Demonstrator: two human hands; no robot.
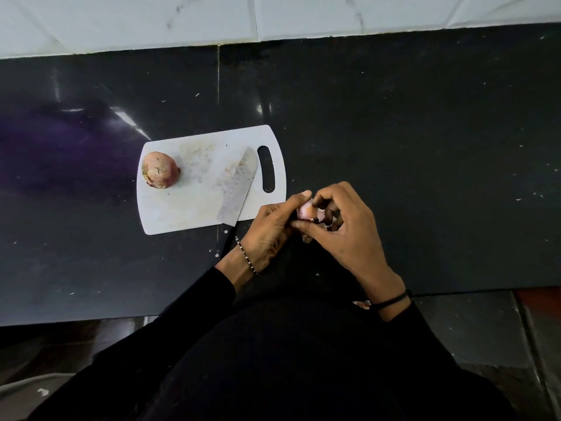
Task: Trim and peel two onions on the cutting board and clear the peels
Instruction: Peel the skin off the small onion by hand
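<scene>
While the left hand (270,229) curls around a partly peeled onion (305,209), the right hand (349,238) pinches at its skin, just right of the cutting board (194,208). An unpeeled onion (160,169) sits on the board's left end, well apart from both.

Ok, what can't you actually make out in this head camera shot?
- Held onion, head view: mostly covered by the left hand and right hand; how much is peeled is unclear.
- Knife handle: dark against the counter, its end lost near the left wrist.
- Pinkish scrap by the right wrist: too small to identify.
</scene>
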